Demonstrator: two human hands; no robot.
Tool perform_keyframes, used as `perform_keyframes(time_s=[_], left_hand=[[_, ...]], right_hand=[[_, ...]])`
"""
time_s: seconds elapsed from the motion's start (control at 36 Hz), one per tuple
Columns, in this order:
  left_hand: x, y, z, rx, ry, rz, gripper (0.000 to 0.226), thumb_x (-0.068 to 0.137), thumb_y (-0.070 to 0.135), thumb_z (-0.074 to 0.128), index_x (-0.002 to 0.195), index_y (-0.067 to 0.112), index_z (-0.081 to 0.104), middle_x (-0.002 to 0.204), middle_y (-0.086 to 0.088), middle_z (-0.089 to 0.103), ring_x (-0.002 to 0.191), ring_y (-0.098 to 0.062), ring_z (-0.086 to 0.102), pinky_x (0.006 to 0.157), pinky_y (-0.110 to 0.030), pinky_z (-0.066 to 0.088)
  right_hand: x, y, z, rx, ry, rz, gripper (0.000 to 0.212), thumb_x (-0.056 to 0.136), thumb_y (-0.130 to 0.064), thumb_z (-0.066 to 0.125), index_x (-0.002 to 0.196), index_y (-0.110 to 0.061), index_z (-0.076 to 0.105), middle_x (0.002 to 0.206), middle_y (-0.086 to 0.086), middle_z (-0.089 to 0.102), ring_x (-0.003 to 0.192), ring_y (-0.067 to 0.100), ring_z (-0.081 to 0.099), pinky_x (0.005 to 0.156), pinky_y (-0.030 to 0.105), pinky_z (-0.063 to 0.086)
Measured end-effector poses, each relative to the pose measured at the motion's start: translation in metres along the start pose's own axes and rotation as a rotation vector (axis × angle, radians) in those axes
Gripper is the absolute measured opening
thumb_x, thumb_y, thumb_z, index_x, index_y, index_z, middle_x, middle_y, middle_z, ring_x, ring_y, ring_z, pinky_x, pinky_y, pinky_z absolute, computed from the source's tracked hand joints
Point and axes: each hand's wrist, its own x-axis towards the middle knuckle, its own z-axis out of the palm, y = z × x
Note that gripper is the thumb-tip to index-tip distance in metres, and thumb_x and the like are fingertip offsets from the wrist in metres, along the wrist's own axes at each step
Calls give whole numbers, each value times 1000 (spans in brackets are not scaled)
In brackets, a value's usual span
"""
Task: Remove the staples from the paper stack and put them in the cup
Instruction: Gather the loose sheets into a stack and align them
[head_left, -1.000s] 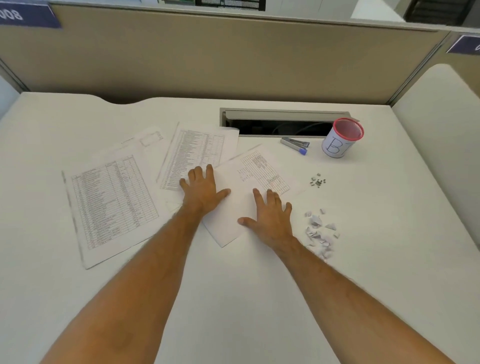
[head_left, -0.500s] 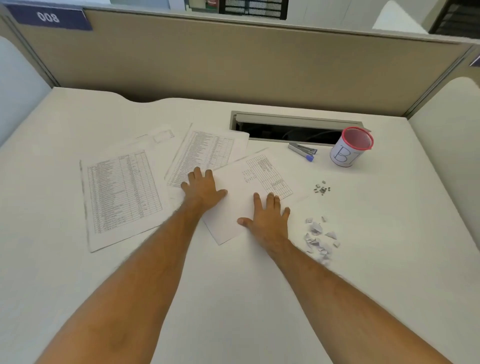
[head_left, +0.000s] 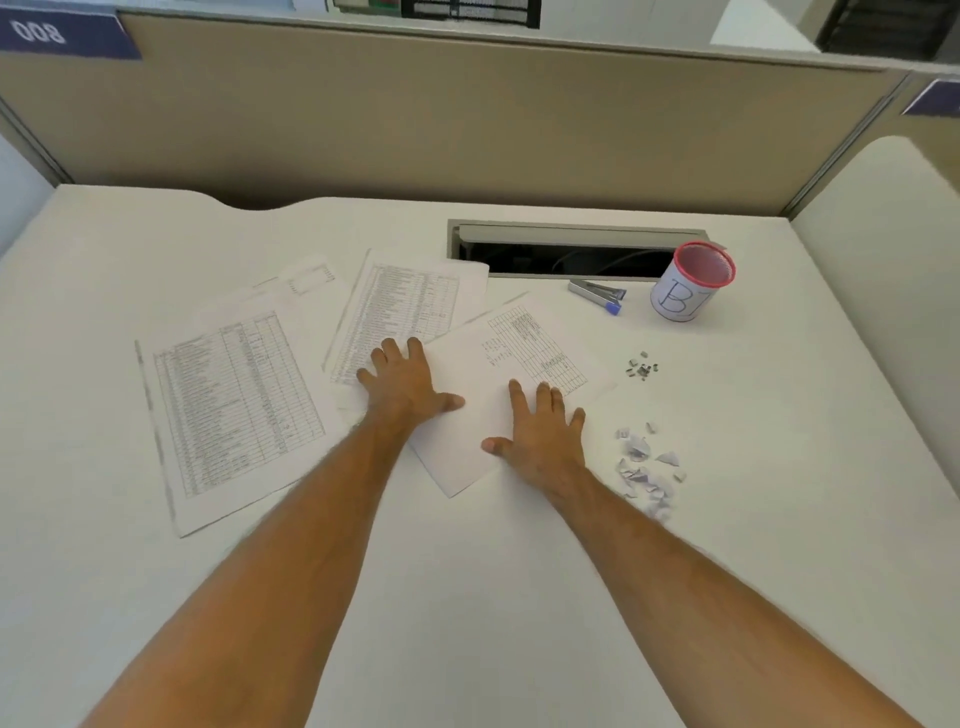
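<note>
Palms of left hand (head_left: 402, 387) and right hand (head_left: 540, 434) lie flat, grip released, on white printed sheets (head_left: 498, 400); loose metal staples (head_left: 642, 365), seemingly unbagged, could scatter off the table (head_left: 779, 467).

This is an office cubicle. A white desk (head_left: 467, 597) is fenced by tan fabric partition panels (head_left: 467, 119) carrying blue numbered nameplates (head_left: 62, 34), with a cable slot (head_left: 566, 254) cut into the desktop. Printed table sheets (head_left: 234, 395) and a stapler (head_left: 597, 293) lie on it.
</note>
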Motion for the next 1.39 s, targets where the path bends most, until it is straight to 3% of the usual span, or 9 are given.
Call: perform_keyframes(time_s=[0.22,0.5,0.64,0.72,0.83,1.0,1.11,1.25,1.39], left_hand=[[12,-2,-17,-38,-113,47,104,71,63,83,148,14,33,149,-15,47,142,-38,38,116,-58,28],[25,2,-27,-350,-107,142,24,93,21,64,116,14,60,108,-3,61,101,-25,55,102,-46,40],[18,-3,-29,-675,-69,100,12,85,4,68,94,10,63,93,-5,64,85,-24,64,60,-26,49],[12,-8,-29,-899,-62,19,12,83,3,75,88,9,65,84,-3,65,75,-20,62,56,-25,46],[12,-22,-30,-1257,-116,-53,33,78,1,84,110,3,74,102,-12,78,91,-32,74,80,-42,63],[7,-37,-35,-1520,-331,-82,44,79,-6,83,121,1,71,113,-14,78,98,-31,75,81,-40,62],[8,-43,-30,-1460,-343,-118,39,78,2,87,114,3,73,107,-12,80,91,-28,77,76,-36,62],[22,-53,-22,-1091,101,-208,14,88,18,77,87,6,70,87,-2,73,82,-23,69,67,-31,56],[40,-65,-23,-578,254,-185,31,95,11,61,125,3,61,129,-19,57,120,-36,55,99,-47,54]], right_hand=[[2,-5,-2,36,-11,47,97,90,-65,57,161,-26,4,167,16,6,156,31,4,121,60,10],[2,-4,0,49,12,59,100,88,-67,58,161,-23,6,168,13,7,156,29,7,122,56,13],[6,-1,-6,122,21,72,109,84,-64,65,162,-23,1,166,11,15,155,27,12,123,55,13],[4,2,-8,379,283,158,104,84,-55,72,161,-18,13,160,13,31,149,29,28,120,49,24],[3,2,-15,803,585,410,97,81,-46,79,156,-13,27,150,14,46,140,32,40,112,49,39],[15,5,-34,1548,321,473,84,81,-34,84,150,-17,40,121,3,69,105,25,70,86,40,58],[22,4,-34,1614,242,387,18,85,-4,75,102,-6,72,107,14,76,94,31,71,84,45,58],[32,12,-18,1464,232,467,5,80,-1,71,81,-3,66,96,18,75,83,32,69,79,50,59],[36,18,-6,1248,295,511,18,69,-14,71,69,-11,54,72,9,59,66,22,52,61,33,42]])
